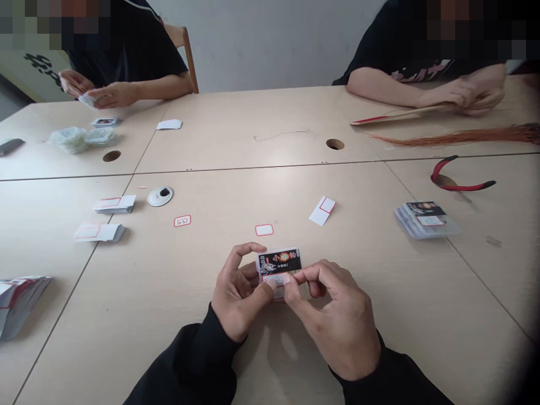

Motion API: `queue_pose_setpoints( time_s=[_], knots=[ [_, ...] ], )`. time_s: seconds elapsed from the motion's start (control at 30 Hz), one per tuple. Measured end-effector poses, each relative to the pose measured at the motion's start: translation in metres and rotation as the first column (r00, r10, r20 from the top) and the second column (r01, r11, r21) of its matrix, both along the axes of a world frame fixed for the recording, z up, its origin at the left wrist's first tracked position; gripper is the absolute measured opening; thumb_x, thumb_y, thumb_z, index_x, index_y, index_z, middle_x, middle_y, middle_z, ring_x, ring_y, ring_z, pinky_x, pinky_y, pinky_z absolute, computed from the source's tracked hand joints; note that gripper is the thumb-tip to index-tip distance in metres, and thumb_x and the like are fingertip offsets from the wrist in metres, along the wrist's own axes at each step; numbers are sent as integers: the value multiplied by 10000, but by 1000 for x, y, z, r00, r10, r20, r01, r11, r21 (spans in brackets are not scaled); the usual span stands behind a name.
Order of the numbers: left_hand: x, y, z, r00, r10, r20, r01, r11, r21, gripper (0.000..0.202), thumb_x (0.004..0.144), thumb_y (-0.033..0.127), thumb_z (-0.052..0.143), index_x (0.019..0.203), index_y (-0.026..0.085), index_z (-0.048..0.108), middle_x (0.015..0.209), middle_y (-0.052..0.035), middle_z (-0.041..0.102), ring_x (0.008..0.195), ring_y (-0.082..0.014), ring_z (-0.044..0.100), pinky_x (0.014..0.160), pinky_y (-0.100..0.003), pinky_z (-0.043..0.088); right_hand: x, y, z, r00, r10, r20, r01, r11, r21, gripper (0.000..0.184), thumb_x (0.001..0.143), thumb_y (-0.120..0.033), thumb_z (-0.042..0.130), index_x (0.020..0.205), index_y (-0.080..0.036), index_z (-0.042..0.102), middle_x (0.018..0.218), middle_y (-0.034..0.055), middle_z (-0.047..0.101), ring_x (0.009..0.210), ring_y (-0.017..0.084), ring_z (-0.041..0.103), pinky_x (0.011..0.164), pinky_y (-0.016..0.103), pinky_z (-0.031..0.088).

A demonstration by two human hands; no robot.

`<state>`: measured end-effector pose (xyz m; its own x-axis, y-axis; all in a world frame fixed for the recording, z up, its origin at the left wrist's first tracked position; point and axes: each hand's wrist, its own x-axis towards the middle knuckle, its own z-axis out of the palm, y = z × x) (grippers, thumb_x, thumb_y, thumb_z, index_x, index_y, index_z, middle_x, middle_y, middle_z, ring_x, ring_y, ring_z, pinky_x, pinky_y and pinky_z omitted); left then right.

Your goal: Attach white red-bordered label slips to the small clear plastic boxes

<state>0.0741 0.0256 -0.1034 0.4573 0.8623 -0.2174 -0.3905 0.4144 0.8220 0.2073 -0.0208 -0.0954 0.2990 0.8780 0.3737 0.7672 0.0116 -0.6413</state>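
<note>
A small clear plastic box [280, 258] with a black printed card is held tilted above the table. My left hand [241, 291] is closed on its left side, index finger along the top left corner and thumb on the front. A white sticker [273, 278] with a red border and handwriting lies across the lower front. My right hand [337, 312] pinches at the sticker's right end with thumb and index finger; the fingertips hide that end. Just beyond the box, a blank red-bordered sticker [264, 229] lies on the table. Farther left is a sticker with writing [182, 221].
Similar boxes [428, 220] are stacked at right, near a red-and-black curved object [459, 183]. Label stacks [115, 203] and a white disc [160, 196] lie at left. Across the table [236, 135], two people work with their hands; one handles a thin strip [392, 115].
</note>
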Motion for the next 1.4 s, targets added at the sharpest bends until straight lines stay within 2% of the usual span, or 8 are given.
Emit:
queue_pose_setpoints(
  time_s=[0.53, 0.87, 1.13, 1.4],
  knots=[
    [1, 0, 2, 998, 36, -54, -37, 999, -18, 442, 738, 202, 739, 1052, 184, 427, 840, -63, 729, 679, -113, 646, 628, -215, 535, 0, 1, 1, 1000, 8, 13, -8, 999, 36, 195, 776, -251, 627, 615, -184, 538, 545, -33, 443, 575, 133, 450, 609, 292, 380],
    [0, 1, 2, 995, 36, -90, -39, 999, -29, 488, 724, 247, 751, 1068, 199, 408, 816, -40, 705, 653, -114, 624, 631, -258, 556, 2, 1, 1, 999, 15, -33, -14, 999, 40, 205, 825, -274, 574, 645, -180, 548, 562, -29, 459, 589, 130, 455, 626, 293, 378],
    [3, -1, 3, 993, 64, -102, -61, 998, 32, 520, 701, 196, 767, 1080, 196, 411, 835, -45, 705, 675, -101, 637, 625, -188, 494, 2, 2, -1, 998, 24, 49, -27, 997, 71, 123, 787, -261, 599, 688, -187, 592, 567, -51, 457, 556, 120, 463, 734, 350, 369],
    [4, -2, 4, 991, 76, -107, -73, 997, 33, 505, 706, 195, 760, 1075, 210, 415, 879, -50, 713, 703, -117, 656, 652, -206, 508, 2, 3, -1, 998, 40, 56, -43, 997, 58, 108, 775, -234, 600, 678, -195, 574, 564, -61, 458, 535, 110, 467, 763, 362, 370]
  ],
)
